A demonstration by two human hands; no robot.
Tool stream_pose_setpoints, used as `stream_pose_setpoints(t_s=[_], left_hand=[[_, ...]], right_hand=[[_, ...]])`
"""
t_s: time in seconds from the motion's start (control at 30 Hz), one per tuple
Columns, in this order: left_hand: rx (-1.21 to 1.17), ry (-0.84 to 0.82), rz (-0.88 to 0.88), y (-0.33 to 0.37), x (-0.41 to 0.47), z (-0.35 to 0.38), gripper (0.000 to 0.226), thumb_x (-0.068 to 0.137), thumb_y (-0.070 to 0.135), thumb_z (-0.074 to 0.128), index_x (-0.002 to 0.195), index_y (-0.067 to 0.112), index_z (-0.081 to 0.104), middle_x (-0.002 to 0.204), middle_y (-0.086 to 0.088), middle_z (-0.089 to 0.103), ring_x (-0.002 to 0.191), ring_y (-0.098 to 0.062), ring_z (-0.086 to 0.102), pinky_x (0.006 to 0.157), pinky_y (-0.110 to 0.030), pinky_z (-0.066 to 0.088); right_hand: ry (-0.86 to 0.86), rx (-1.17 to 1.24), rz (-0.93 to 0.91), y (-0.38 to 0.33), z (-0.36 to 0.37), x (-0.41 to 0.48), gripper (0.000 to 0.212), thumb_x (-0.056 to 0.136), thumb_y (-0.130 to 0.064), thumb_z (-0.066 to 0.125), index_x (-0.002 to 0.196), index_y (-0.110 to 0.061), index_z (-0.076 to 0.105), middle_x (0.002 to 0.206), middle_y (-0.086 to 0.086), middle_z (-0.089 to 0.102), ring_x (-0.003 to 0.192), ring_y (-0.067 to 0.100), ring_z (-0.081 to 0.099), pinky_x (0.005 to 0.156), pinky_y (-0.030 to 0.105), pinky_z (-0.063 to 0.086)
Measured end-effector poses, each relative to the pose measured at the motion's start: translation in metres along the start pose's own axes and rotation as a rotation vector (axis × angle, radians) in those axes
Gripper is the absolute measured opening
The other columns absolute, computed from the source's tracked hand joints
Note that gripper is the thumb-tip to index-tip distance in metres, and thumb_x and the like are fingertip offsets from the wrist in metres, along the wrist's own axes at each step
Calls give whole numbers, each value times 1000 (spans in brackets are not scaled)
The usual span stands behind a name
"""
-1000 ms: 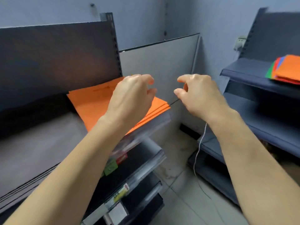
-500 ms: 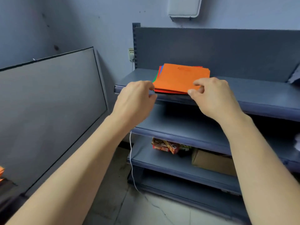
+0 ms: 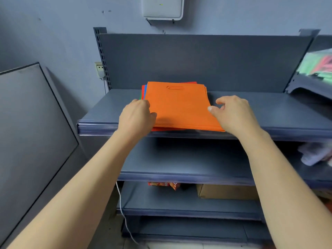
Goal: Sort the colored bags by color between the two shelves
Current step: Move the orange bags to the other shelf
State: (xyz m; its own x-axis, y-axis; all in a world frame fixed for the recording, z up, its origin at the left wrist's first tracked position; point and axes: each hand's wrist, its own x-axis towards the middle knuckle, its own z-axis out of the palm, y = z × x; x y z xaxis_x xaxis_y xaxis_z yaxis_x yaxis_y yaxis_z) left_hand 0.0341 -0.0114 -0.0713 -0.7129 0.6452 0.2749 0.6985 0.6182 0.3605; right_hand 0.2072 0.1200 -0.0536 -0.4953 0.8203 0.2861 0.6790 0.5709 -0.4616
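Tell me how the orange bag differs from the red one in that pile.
The orange bag lies on top, most of its face and handle slot in view; the red bag lies lower, showing only thin edges. The red bag sticks out past the orange bag at the left and front. Both lie flat on the same shelf.

You have a single view, the wide-angle camera on your head, facing forward and tilted down at the grey shelf unit (image 3: 197,60) from close by. Its top shelf (image 3: 278,114) crosses the middle of the frame, and the lower shelves run toward the bottom edge.
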Motion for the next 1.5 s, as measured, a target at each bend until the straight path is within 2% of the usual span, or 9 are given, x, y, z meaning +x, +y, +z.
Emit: stream_pose_setpoints(t_s=[0.1,0.37,0.53,0.77,0.9,1.0,1.17,1.33,1.5], left_hand=[[39,-85,-51,-12,26,10,26,89,28,53,98,3,55,110,-17,56,99,-35,51,79,-36,39],[-56,-232,-81,-26,69,29,43,85,49,58,80,7,47,87,-10,51,80,-30,47,67,-33,35],[-142,-173,-99,-26,81,33,24,83,24,64,84,3,52,89,-14,55,76,-31,49,61,-32,35],[44,-139,194,-14,79,39,47,90,1,45,135,12,45,124,-15,58,113,-34,53,89,-37,44],[139,-157,245,-6,72,43,53,94,2,34,145,16,30,120,-14,59,107,-35,56,86,-40,45],[227,-250,155,-2,70,45,50,96,10,27,146,15,22,129,-16,55,115,-37,51,96,-43,38],[244,-365,-5,-7,76,46,34,99,22,26,128,9,39,134,-18,49,121,-38,44,99,-45,31],[224,-417,-86,-2,76,50,48,99,22,22,143,2,25,147,-18,35,134,-34,32,109,-45,23],[129,-444,-105,1,79,45,41,100,24,27,134,4,39,136,-18,47,121,-36,47,103,-43,36]], right_hand=[[-64,-42,79,-3,19,22,43,94,-41,51,119,-6,56,115,13,60,109,32,53,80,36,42],[-190,-173,228,-1,62,53,61,89,-59,45,124,-9,50,126,13,55,120,36,42,94,43,38],[-199,-159,244,-2,68,64,72,85,-64,48,130,-9,47,133,13,52,125,37,38,97,44,37],[-216,-138,208,6,66,74,72,86,-57,55,135,-7,42,139,13,46,129,35,37,100,42,37],[-204,-128,197,10,67,77,67,86,-53,58,132,-7,45,136,18,43,126,34,40,98,41,38],[-212,-114,189,12,66,79,64,87,-50,59,130,-6,46,135,19,42,126,33,41,98,41,39],[-227,-94,172,14,66,81,59,88,-48,59,127,-5,48,135,18,43,125,32,41,96,39,40],[-241,-93,160,15,64,81,55,89,-45,58,124,-4,50,132,18,45,120,31,45,91,38,41],[-274,-110,157,15,64,88,45,88,-47,59,110,-7,55,127,17,49,114,31,48,79,34,38]])
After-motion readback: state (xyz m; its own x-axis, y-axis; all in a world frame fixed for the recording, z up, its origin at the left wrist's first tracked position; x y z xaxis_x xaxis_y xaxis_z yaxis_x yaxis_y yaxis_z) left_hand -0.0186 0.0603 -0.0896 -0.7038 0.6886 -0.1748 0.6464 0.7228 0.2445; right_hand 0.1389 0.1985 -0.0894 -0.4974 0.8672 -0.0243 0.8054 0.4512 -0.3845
